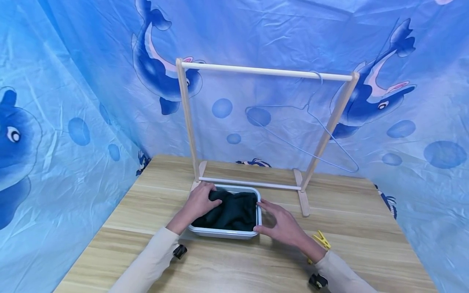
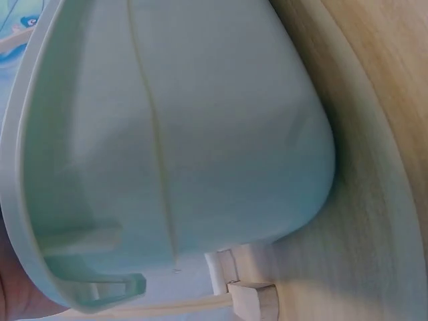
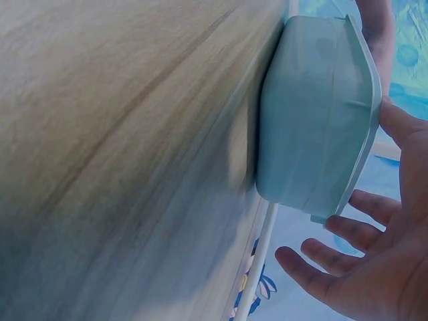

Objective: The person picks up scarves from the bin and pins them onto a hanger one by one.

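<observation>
A pale blue-green plastic basin [image 1: 223, 233] on the wooden table holds a bunched dark green cloth [image 1: 234, 209]. My left hand [image 1: 199, 202] lies over the basin's left side, with its thumb above the cloth. Only a bit of that hand [image 2: 20, 287] shows past the rim in the left wrist view. At the basin's right side is my right hand [image 1: 282, 224], fingers spread and loosely bent, thumb and fingertips at the rim. From the right wrist view, its thumb [image 3: 398, 124] touches the basin [image 3: 314, 114], and some fingers hang apart from the wall.
Behind the basin stands a wooden rack [image 1: 265, 71] with white bars. A light blue wire hanger [image 1: 289, 142] hangs at its right end. A yellow clothespin [image 1: 321, 240] lies near my right wrist. Dolphin-print blue curtains [image 1: 227, 24] surround the table [image 1: 227, 264].
</observation>
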{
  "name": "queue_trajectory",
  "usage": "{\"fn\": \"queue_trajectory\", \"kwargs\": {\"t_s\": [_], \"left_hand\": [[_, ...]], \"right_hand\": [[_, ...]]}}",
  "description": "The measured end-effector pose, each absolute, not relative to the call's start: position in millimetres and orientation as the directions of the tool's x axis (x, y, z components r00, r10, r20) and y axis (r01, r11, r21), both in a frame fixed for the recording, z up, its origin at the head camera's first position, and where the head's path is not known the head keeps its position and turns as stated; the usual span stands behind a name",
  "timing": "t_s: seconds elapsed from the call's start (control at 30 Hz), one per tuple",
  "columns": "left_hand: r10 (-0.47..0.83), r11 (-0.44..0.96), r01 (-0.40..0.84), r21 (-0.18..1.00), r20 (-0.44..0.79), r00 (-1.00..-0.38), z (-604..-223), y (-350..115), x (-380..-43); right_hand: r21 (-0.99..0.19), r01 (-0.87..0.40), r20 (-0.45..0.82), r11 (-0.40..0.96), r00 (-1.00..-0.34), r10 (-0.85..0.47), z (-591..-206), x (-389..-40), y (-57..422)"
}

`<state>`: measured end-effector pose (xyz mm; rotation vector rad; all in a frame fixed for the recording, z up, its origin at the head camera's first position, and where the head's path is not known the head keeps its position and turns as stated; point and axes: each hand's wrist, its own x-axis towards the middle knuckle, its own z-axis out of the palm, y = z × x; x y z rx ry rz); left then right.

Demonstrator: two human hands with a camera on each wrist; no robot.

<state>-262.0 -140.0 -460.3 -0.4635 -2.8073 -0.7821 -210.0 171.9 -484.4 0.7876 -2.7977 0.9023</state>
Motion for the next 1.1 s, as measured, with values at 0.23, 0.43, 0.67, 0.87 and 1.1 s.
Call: {"fn": "queue_trajectory", "kwargs": {"t_s": [0.23, 0.43, 0.67, 0.87, 1.1], "left_hand": [[0.291, 0.848, 0.356, 0.393, 0.216, -0.932, -457.2, -135.7, -261.1], [0.309, 0.862, 0.379, 0.337, 0.244, -0.919, -459.5, -132.9, -263.0], [0.254, 0.843, 0.356, 0.403, 0.284, -0.925, -464.2, -132.7, -258.4], [0.204, 0.802, 0.348, 0.485, 0.324, -0.924, -461.7, -134.8, -252.7], [0.191, 0.761, 0.391, 0.518, 0.398, -0.897, -457.8, -137.4, -247.1]], "right_hand": [[-0.513, -0.512, 0.246, 0.689, -0.856, -0.454, -484.7, -210.7, 171.1], [-0.508, -0.518, 0.253, 0.688, -0.854, -0.455, -484.6, -210.8, 170.6], [-0.507, -0.516, 0.251, 0.69, -0.854, -0.455, -483.6, -210.9, 171.2], [-0.509, -0.51, 0.24, 0.693, -0.858, -0.454, -481.0, -209.6, 171.3], [-0.499, -0.507, 0.234, 0.703, -0.859, -0.455, -482.2, -210.4, 171.0]]}}
